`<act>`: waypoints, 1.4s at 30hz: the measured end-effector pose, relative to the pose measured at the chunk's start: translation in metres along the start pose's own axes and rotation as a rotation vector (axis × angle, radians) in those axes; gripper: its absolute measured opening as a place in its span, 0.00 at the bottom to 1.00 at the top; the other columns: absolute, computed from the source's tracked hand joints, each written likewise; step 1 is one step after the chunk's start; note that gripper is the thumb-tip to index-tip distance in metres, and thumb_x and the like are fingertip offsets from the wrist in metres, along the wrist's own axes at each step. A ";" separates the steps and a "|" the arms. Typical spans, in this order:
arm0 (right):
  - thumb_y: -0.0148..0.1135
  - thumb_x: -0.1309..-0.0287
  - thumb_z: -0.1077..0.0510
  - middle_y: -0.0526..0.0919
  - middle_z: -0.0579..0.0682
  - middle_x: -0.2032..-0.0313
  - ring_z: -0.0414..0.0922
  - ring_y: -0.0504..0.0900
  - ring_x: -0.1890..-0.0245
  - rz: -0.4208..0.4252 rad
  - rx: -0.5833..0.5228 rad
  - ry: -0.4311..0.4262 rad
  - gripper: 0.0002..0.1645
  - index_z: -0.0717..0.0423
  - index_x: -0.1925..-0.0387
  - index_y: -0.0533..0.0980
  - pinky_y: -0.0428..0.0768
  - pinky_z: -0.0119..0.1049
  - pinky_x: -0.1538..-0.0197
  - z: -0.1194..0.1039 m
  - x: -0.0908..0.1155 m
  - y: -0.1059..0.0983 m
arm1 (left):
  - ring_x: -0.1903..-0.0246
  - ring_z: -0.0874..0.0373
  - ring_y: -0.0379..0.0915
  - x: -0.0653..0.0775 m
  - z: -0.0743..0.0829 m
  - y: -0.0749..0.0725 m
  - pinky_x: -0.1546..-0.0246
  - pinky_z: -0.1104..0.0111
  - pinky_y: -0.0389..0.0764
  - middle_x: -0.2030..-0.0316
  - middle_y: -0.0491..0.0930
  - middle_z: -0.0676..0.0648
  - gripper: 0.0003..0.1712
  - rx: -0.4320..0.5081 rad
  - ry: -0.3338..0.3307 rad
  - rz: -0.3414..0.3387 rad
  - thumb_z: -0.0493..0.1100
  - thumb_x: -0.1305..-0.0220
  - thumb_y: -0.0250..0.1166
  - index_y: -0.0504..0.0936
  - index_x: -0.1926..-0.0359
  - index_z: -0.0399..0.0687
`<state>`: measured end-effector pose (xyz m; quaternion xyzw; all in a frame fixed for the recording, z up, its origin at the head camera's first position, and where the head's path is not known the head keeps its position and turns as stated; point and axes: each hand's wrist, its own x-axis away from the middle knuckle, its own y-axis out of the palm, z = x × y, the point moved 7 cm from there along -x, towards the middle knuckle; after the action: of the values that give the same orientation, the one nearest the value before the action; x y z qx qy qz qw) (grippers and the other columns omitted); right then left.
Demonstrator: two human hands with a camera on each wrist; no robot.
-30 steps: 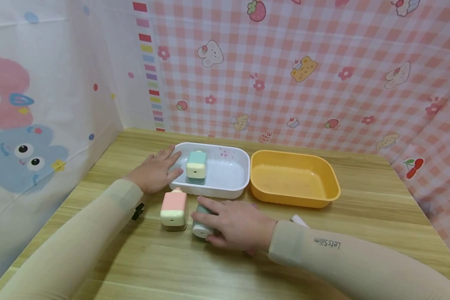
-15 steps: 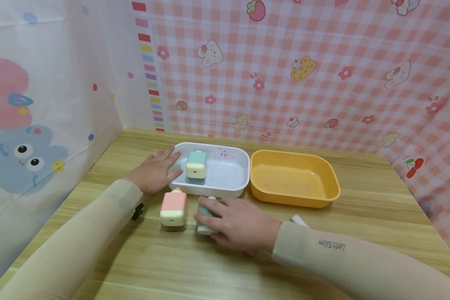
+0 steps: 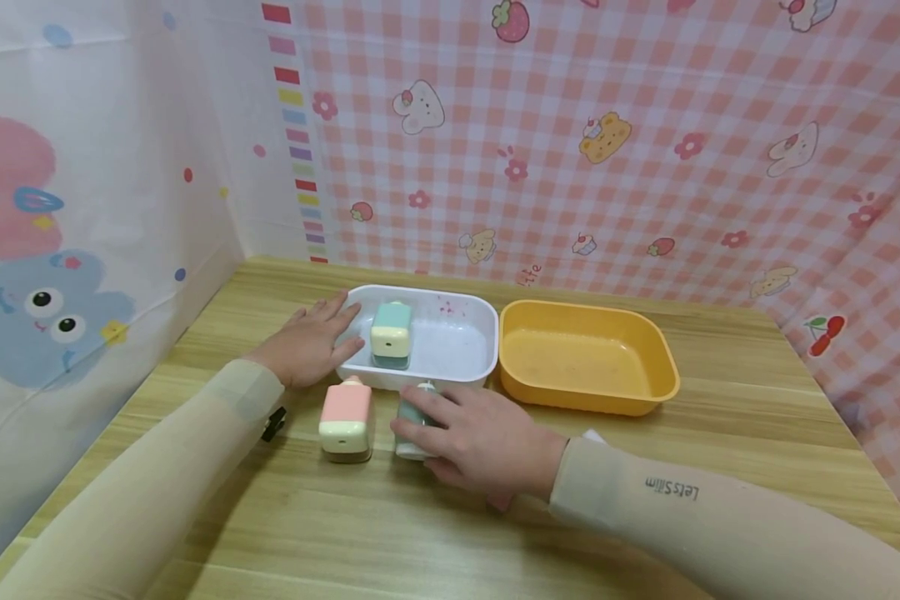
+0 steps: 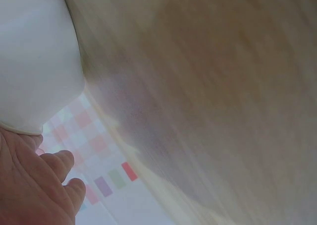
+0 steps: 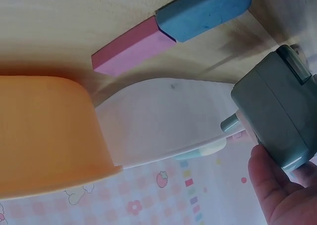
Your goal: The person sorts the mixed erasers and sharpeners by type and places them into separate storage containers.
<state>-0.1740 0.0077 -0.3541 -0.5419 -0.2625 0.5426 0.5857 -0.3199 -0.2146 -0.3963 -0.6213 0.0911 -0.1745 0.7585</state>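
My left hand [image 3: 311,340] lies with fingers spread over the left rim of the white tray [image 3: 480,379]. Inside that tray stands a mint-and-cream pencil sharpener [image 3: 392,337]. My right hand [image 3: 480,437] grips a grey-green pencil sharpener [image 5: 280,106] just in front of the tray, fingers over its top and side. Left of it on the table is a pink-and-cream pencil sharpener [image 3: 347,421]. In the right wrist view a pink-and-blue eraser [image 5: 133,46] lies on the table close to the held sharpener; in the head view the right hand mostly hides it.
An orange tray [image 3: 663,383] stands against the white tray's right side. A small white piece [image 3: 592,436] shows behind the right sleeve. A small black object [image 3: 273,425] sits by the left sleeve. Patterned cloth [image 3: 547,108] hangs behind the wooden table [image 3: 750,417].
My right hand has moved the grey-green pencil sharpener slightly right and back, toward the white tray's front wall. The left hand has stayed in place.
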 end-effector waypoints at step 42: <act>0.76 0.39 0.47 0.78 0.56 0.30 0.54 0.86 0.51 0.196 0.067 0.027 0.33 0.44 0.34 0.78 0.88 0.45 0.50 0.045 -0.008 -0.031 | 0.18 0.30 0.38 0.000 -0.001 0.001 0.19 0.34 0.41 0.15 0.36 0.37 0.42 0.015 0.002 -0.013 0.63 0.16 0.40 0.46 0.15 0.45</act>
<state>-0.2056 0.0220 -0.3110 -0.5522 -0.1820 0.5986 0.5510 -0.3200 -0.2154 -0.3978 -0.6158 0.0864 -0.1810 0.7620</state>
